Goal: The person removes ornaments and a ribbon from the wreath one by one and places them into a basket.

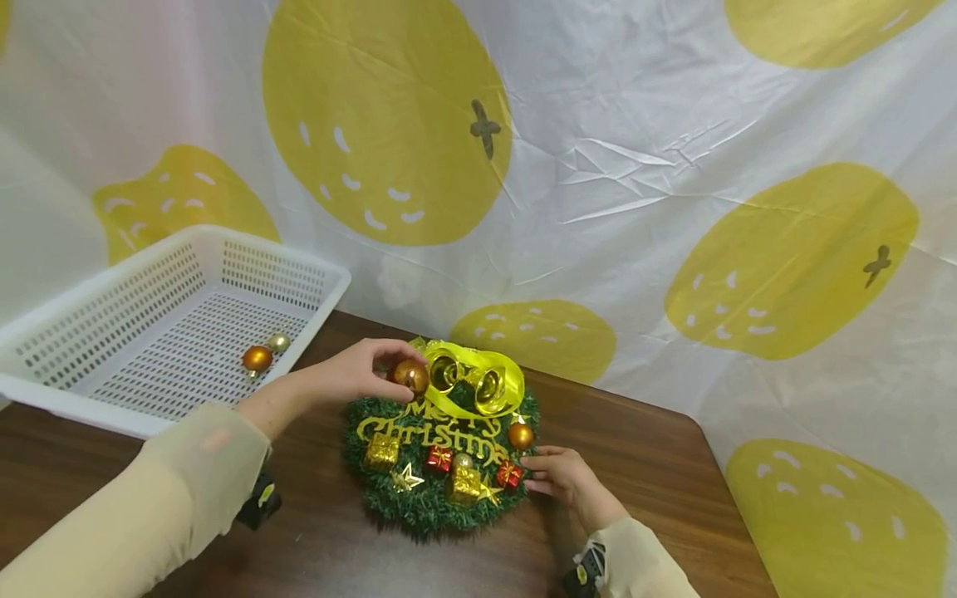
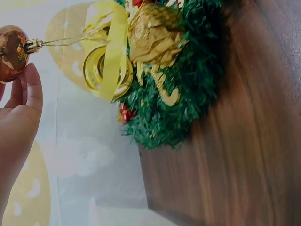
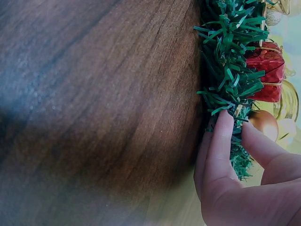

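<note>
The left hand [image 1: 351,374] pinches a shiny orange ball [image 1: 412,375] between thumb and fingers [image 2: 29,89], at the top left of the green wreath [image 1: 437,453], in the lower middle of the head view. A thin gold thread [image 2: 61,42] runs from the ball's little cap to the wreath, so the ball looks tied on. The ball looks light, smooth and slippery, and it may crack if squeezed hard. The best place to hold it seems to be round its middle, or by the cap.

The right hand [image 1: 568,480] rests on the lower right edge of the wreath, with its fingers [image 3: 221,141] fairly straight and pressed into the soft green needles. The wreath looks light and bushy, so it may slide on the smooth brown bench [image 1: 643,465] if not held down.

A white basket [image 1: 314,274] sits at the left of the frame, well apart from the wreath, with two small balls [image 1: 263,354] inside. The bench's rounded corner is at the right, near the wreath. There is open room between the wreath and the basket.
</note>
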Tool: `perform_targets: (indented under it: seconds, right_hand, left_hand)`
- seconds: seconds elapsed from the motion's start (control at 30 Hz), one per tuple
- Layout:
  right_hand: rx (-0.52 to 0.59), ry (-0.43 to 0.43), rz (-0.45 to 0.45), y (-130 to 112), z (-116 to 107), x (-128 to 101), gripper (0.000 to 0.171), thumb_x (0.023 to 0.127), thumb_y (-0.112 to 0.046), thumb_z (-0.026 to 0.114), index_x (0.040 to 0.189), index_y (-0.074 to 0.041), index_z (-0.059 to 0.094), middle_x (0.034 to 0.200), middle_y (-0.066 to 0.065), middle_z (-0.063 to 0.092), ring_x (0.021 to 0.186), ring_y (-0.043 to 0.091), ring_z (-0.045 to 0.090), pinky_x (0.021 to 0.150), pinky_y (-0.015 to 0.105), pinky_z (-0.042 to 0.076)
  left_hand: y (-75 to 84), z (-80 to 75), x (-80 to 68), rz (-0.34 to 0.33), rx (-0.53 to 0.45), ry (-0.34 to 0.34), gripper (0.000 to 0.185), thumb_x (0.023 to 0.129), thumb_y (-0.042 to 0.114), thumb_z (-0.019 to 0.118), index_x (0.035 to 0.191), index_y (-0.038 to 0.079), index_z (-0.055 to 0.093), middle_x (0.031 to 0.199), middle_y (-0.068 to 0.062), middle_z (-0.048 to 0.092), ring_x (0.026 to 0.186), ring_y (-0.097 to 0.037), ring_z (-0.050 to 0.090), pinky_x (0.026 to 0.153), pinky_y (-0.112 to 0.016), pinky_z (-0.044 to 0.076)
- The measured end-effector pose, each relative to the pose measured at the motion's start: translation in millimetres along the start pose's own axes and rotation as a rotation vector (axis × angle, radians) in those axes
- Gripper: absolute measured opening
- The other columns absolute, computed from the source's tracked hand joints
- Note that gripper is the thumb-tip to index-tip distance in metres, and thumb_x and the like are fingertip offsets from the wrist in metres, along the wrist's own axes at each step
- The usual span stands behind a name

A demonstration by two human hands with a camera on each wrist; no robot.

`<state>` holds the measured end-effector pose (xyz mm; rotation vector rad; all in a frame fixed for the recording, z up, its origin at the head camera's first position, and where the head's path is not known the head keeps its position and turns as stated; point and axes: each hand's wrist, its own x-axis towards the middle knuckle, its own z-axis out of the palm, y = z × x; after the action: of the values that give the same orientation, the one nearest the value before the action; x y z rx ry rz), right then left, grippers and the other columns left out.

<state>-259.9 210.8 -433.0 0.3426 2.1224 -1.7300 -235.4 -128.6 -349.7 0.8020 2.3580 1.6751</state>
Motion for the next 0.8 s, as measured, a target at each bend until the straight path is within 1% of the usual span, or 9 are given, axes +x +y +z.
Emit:
perform_targets:
  seconds: [0.13,0.23,0.4,0.5,0.57,0.67,0.73,0.8]
  right_hand:
    - [-0.003,-0.004,-0.007,0,0,0,0.059,0.087,0.005,0.059,0.136,0.017,0.029,0.081,0.006,0.051,0.066,0.014,0.049,0.062,0.024,0.057]
    - [-0.003,-0.002,-0.014,1,0,0,0.058,0.087,0.006,0.058,0.136,0.017,0.03,0.079,0.005,0.053,0.064,0.013,0.048,0.061,0.024,0.057]
    - [-0.001,-0.002,-0.019,1,-1,0,0.057,0.087,0.006,0.057,0.135,0.018,0.03,0.078,0.004,0.053,0.062,0.012,0.048,0.061,0.024,0.057]
    - [-0.001,-0.003,-0.02,1,-1,-1,0.057,0.087,0.006,0.057,0.135,0.018,0.03,0.078,0.005,0.052,0.063,0.012,0.048,0.061,0.024,0.057]
    - [0.0,-0.003,-0.018,2,-1,-1,0.057,0.087,0.006,0.058,0.135,0.018,0.03,0.079,0.005,0.052,0.064,0.013,0.049,0.062,0.024,0.057]
    - [0.001,-0.003,-0.015,2,-1,-2,0.057,0.087,0.006,0.058,0.135,0.018,0.03,0.079,0.005,0.052,0.065,0.013,0.05,0.062,0.024,0.057]
    - [-0.002,-0.01,-0.017,2,-1,-1,0.058,0.087,0.006,0.058,0.136,0.018,0.029,0.079,0.005,0.053,0.064,0.013,0.051,0.062,0.025,0.057]
    - [-0.003,-0.018,-0.017,1,-1,-1,0.059,0.087,0.005,0.058,0.136,0.018,0.028,0.079,0.005,0.054,0.063,0.012,0.051,0.062,0.024,0.057]
  left_hand:
    - [2.2,-10.7,-0.7,0.01,0.01,0.023,0.045,0.082,0.008,0.068,0.124,-0.002,0.054,0.121,-0.022,0.056,0.101,-0.022,0.058,0.081,-0.028,0.052]
    - [5.1,-19.4,-2.7,-0.008,-0.013,0.037,0.047,0.084,0.007,0.067,0.127,-0.002,0.052,0.124,-0.023,0.055,0.103,-0.023,0.059,0.083,-0.028,0.052]
    - [9.7,-32.8,-8.4,-0.033,-0.037,0.053,0.049,0.086,0.008,0.065,0.132,-0.001,0.05,0.123,-0.023,0.056,0.101,-0.017,0.061,0.084,-0.03,0.053]
    - [11.5,-40.4,-13.1,-0.044,-0.021,0.082,0.05,0.085,0.01,0.065,0.132,0.0,0.05,0.125,-0.022,0.056,0.101,-0.014,0.059,0.085,-0.03,0.053]
    - [13.3,-45.6,-16.6,-0.061,0.001,0.109,0.051,0.085,0.012,0.066,0.132,0.002,0.051,0.127,-0.021,0.056,0.104,-0.016,0.059,0.085,-0.028,0.052]
    - [16.2,-54.3,-22.5,-0.094,0.033,0.137,0.052,0.086,0.016,0.066,0.134,0.004,0.049,0.13,-0.019,0.054,0.112,-0.024,0.056,0.086,-0.026,0.05]
    - [17.6,-60.7,-26.2,-0.117,0.043,0.149,0.053,0.087,0.017,0.065,0.136,0.004,0.047,0.133,-0.019,0.051,0.117,-0.03,0.054,0.088,-0.028,0.05]
    - [18.6,-67.6,-29.9,-0.139,0.054,0.156,0.054,0.089,0.018,0.063,0.138,0.005,0.045,0.139,-0.019,0.046,0.122,-0.033,0.051,0.091,-0.031,0.049]
